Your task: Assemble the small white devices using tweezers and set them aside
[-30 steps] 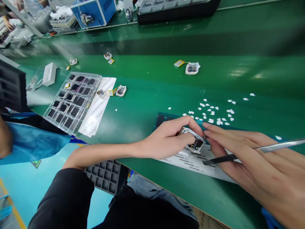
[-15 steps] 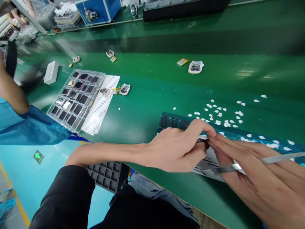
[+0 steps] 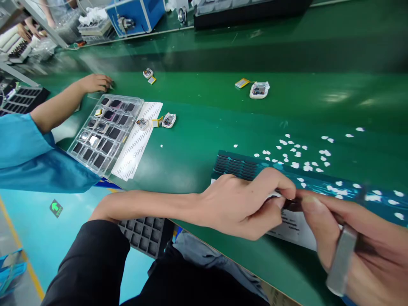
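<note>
My left hand (image 3: 245,202) is closed in a pinch on a small white-edged part (image 3: 273,195), mostly hidden by the fingers. My right hand (image 3: 357,238) meets it from the right, thumb and forefinger pressed together at the part's dark side. Metal tweezers (image 3: 342,261) are tucked in the right hand, one end jutting toward me. Under both hands lie a printed white sheet (image 3: 295,229) and a dark teal slotted strip (image 3: 234,165). Many small white stickers (image 3: 296,155) are scattered beyond them.
Open white watch housings (image 3: 259,90) with yellow-edged batteries (image 3: 242,83) lie across the green bench (image 3: 197,161). On the left is a clear compartment tray (image 3: 105,170) of dark screens, where a co-worker's hand (image 3: 95,83) reaches past. A blue box (image 3: 137,19) stands at the back.
My right hand has rolled over, bringing its thumb into view and swinging the tweezers toward me. The left hand keeps its pinch. The co-worker's arm has reached forward over the bench.
</note>
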Demonstrator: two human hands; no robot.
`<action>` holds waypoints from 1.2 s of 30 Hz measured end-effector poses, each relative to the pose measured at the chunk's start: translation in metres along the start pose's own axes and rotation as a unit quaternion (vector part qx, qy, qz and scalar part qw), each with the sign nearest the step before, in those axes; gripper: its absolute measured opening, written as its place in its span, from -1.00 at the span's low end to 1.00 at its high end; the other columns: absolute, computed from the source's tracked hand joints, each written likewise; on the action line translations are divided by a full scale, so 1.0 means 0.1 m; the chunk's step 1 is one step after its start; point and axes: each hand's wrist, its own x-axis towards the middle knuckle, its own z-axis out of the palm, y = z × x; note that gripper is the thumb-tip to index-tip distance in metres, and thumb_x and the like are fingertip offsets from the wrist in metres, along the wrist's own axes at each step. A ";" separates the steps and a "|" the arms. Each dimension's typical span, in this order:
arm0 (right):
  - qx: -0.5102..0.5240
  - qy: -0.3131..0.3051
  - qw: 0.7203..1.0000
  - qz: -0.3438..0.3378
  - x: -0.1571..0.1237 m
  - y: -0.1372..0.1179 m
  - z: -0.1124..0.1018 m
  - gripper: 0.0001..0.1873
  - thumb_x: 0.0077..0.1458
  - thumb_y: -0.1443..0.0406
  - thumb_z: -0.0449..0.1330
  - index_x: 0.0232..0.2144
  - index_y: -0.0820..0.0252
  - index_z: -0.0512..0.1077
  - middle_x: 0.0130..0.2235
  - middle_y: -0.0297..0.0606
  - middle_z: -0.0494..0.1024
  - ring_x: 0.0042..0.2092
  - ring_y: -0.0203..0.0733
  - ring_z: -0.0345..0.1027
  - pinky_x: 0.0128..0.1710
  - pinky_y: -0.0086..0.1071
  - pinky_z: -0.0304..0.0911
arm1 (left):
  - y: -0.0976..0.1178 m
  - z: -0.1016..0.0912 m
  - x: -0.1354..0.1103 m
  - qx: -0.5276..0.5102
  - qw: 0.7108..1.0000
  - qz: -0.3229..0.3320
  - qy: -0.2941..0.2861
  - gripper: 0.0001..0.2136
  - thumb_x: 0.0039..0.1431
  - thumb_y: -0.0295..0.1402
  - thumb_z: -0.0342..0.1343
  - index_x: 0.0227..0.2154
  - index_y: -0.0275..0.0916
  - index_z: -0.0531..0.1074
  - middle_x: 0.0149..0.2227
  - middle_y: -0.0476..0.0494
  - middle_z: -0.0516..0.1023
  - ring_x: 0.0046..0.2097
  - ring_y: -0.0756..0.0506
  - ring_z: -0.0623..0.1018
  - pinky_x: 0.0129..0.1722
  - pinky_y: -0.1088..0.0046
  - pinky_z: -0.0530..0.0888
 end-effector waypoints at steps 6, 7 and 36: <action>0.020 -0.009 0.999 0.033 -0.21 0.26 -0.15 -0.58 0.20 -0.15 0.17 -0.13 -0.14 0.64 -0.33 -0.28 0.67 -0.26 -0.05 0.57 -0.34 -0.26 0.47 | 0.01 -0.01 -0.02 -0.015 1.000 -0.007 -0.008 -0.70 0.37 -0.31 -0.11 0.10 -0.25 0.26 -0.49 0.13 0.38 -0.59 0.08 0.26 -0.55 0.49 0.17; 0.028 -0.013 0.999 0.036 -0.14 0.22 -0.16 -0.57 0.20 -0.16 0.17 -0.14 -0.13 0.64 -0.34 -0.28 0.66 -0.26 -0.06 0.57 -0.34 -0.27 0.47 | 0.01 -0.02 -0.02 -0.030 0.999 -0.011 -0.008 -0.70 0.37 -0.30 -0.10 0.10 -0.25 0.25 -0.49 0.13 0.37 -0.58 0.08 0.26 -0.54 0.50 0.19; 0.003 0.002 0.979 -0.205 0.51 -0.27 -0.18 -0.26 0.30 0.27 0.26 0.43 -0.21 0.15 -0.04 -0.39 0.70 -0.12 -0.15 0.64 -0.16 -0.29 0.55 | 0.05 -0.06 -0.01 -0.078 0.995 -0.058 0.020 -0.73 0.32 -0.32 -0.05 0.04 -0.21 0.23 -0.55 0.22 0.30 -0.59 0.08 0.28 -0.53 0.51 0.21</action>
